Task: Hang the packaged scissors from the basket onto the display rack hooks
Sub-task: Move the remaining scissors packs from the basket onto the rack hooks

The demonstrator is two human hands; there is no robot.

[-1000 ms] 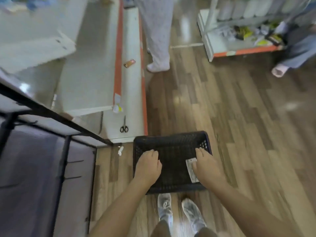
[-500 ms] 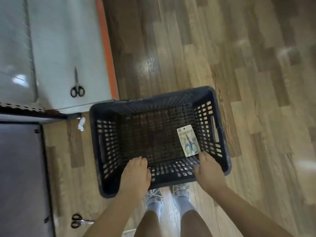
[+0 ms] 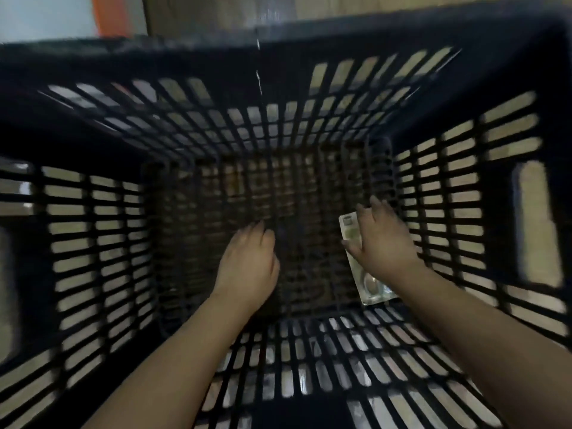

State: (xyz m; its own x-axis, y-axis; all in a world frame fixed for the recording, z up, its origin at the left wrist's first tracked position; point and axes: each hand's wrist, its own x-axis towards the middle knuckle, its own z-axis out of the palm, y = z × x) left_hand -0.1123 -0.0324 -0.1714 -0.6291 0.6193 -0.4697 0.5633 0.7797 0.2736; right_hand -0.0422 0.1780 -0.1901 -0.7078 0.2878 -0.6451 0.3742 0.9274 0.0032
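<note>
Basket (image 3: 526, 212): one scissors pkg (image 3: 351, 235) under spread R hand (image 3: 382, 243); L hand (image 3: 250, 261) relaxed, empty.

Both forearms extended forward and down; left hand (image 3: 247, 264) loosely curled, right hand (image 3: 382, 239) spread, fingers extended.

Interior of the slatted basket (image 3: 93, 243), open at the top. Four perforated walls bound the space on every side. The floor between the left hand (image 3: 247, 261) and right hand (image 3: 383, 239) lies bare, as does the far half. The packaged scissors (image 3: 356, 258) lie flat near the right wall, partly under the right hand.
</note>
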